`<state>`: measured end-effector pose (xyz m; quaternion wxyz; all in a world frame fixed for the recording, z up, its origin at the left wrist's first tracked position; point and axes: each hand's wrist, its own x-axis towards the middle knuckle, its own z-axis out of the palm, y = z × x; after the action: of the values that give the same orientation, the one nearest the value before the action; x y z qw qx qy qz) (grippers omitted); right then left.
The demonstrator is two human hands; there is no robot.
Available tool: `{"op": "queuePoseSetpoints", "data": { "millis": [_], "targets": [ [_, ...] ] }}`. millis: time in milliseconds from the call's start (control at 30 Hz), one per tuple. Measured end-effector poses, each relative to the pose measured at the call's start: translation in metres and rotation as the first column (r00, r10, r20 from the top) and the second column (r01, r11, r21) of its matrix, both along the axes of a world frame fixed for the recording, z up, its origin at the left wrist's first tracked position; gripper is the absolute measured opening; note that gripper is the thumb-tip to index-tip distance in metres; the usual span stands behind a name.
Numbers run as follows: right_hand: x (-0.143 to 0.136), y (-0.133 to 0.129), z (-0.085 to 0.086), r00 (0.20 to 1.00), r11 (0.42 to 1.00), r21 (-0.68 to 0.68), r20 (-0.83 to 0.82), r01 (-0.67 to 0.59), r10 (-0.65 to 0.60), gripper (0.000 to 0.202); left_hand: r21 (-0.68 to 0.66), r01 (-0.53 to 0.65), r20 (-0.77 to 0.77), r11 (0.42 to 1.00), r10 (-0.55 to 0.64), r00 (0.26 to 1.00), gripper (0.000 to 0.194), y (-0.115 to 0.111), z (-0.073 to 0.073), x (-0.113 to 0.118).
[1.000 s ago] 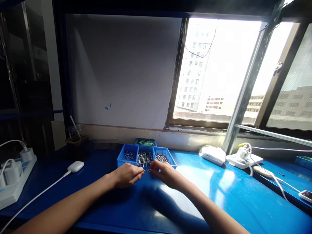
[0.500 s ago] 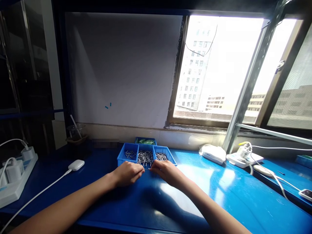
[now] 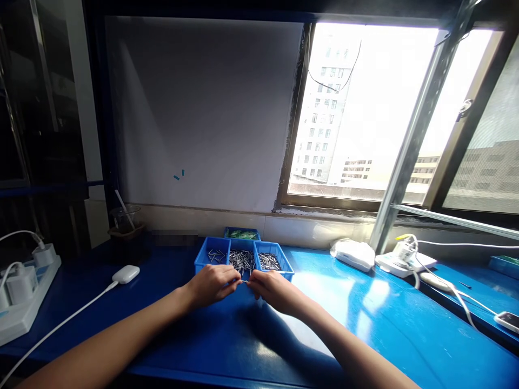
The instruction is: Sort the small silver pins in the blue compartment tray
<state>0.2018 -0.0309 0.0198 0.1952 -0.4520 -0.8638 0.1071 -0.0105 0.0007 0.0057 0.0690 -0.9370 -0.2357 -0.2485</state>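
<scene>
My left hand (image 3: 215,283) and my right hand (image 3: 271,287) meet just in front of the blue bins, fingertips pinched and almost touching. Between them shows a short, thin metal pin (image 3: 244,281), gripped from both ends; its exact kind is too small to make out. Behind my left hand is the left blue bin (image 3: 200,261) with a few dark, thin metal pieces (image 3: 217,255). The middle bin is piled with similar pieces (image 3: 242,260), its front partly hidden by my hands. More small pieces (image 3: 268,261) fill the right blue bin (image 3: 288,266).
Behind the bins sits another blue bin with green packets (image 3: 242,235). A white charger case (image 3: 126,274) trails a cable on the left, near a power strip (image 3: 30,302). At right are a white device (image 3: 353,255) and another power strip (image 3: 405,263). A cup (image 3: 125,219) stands back left.
My two hands have come slightly closer together, so less of the pin shows between them. My right-hand fingers have shifted and curl lower. The bins look the same.
</scene>
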Motion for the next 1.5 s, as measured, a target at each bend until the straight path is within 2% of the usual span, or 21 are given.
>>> {"op": "queuePoseSetpoints", "data": {
  "millis": [100,200,267,367,433,500,567,633,700,767,800,867,933,1033,1133,1267,1500],
  "targets": [
    [0.002,0.000,0.003,0.998,0.998,0.042,0.031,0.045,-0.046,0.033,-0.049,-0.044,-0.051,0.998,0.041,0.998,0.019,0.003,0.001,-0.001],
    [0.003,-0.003,0.004,0.999,0.997,0.069,-0.023,0.033,-0.031,0.022,-0.069,-0.071,-0.098,0.995,0.064,0.993,0.019,0.005,-0.003,0.000],
    [0.004,-0.006,0.007,0.997,0.998,0.055,-0.069,-0.036,0.040,0.020,-0.072,-0.096,-0.112,0.993,0.087,0.990,0.020,0.006,-0.007,0.000],
    [0.002,-0.011,0.009,0.983,0.986,-0.035,-0.091,-0.162,0.158,0.023,-0.084,-0.126,-0.131,0.989,0.114,0.985,0.021,0.006,-0.010,-0.001],
    [0.001,-0.011,0.009,0.973,0.976,-0.087,-0.134,-0.201,0.189,0.024,-0.094,-0.164,-0.138,0.982,0.150,0.979,0.023,0.004,-0.008,-0.001],
    [0.000,-0.008,0.008,0.965,0.978,-0.107,-0.216,-0.178,0.152,0.020,-0.099,-0.229,-0.137,0.968,0.214,0.967,0.033,0.001,-0.006,0.000],
    [0.001,-0.003,0.009,0.937,0.987,-0.121,-0.346,-0.103,0.055,0.016,-0.096,-0.286,-0.150,0.953,0.270,0.951,0.046,-0.001,-0.003,0.001],
    [0.005,0.002,0.010,0.861,0.984,-0.173,-0.505,-0.033,-0.060,0.029,-0.087,-0.302,-0.195,0.949,0.281,0.940,0.049,-0.003,-0.002,0.003],
    [0.008,0.004,0.012,0.804,0.964,-0.262,-0.581,-0.037,-0.127,0.050,-0.081,-0.290,-0.247,0.954,0.262,0.933,0.044,-0.005,-0.003,0.004],
    [0.009,0.003,0.010,0.862,0.954,-0.297,-0.494,-0.047,-0.112,0.055,-0.083,-0.269,-0.294,0.960,0.234,0.927,0.033,-0.005,-0.003,0.004],
    [0.007,0.002,0.008,0.914,0.962,-0.271,-0.397,-0.035,-0.078,0.050,-0.085,-0.258,-0.313,0.962,0.220,0.924,0.026,-0.006,-0.004,0.005],
    [0.000,0.000,-0.001,0.986,0.997,-0.072,-0.166,0.000,-0.012,0.036,-0.079,-0.238,-0.349,0.968,0.197,0.916,0.019,-0.006,-0.004,0.005],
    [-0.009,0.000,-0.011,1.000,0.998,0.064,-0.004,-0.028,0.029,0.034,-0.052,-0.229,-0.366,0.972,0.195,0.910,0.020,-0.006,-0.005,0.005],
    [-0.020,0.003,-0.024,0.981,0.988,0.098,0.164,-0.118,0.101,0.035,-0.036,-0.222,-0.360,0.974,0.195,0.912,0.020,-0.005,-0.005,0.005],
    [-0.019,0.008,-0.027,0.976,0.985,0.112,0.189,-0.132,0.109,0.032,-0.086,-0.210,-0.342,0.974,0.169,0.924,0.018,-0.003,-0.006,0.003],
    [-0.005,0.010,-0.019,0.981,0.991,0.069,0.166,-0.115,0.103,0.022,-0.133,-0.220,-0.296,0.967,0.173,0.939,0.016,-0.002,-0.006,0.002],
    [0.004,0.005,-0.009,0.972,0.974,-0.037,0.059,-0.224,0.226,0.017,-0.110,-0.250,-0.323,0.962,0.203,0.924,0.017,-0.003,-0.003,0.004]
  ]
}}
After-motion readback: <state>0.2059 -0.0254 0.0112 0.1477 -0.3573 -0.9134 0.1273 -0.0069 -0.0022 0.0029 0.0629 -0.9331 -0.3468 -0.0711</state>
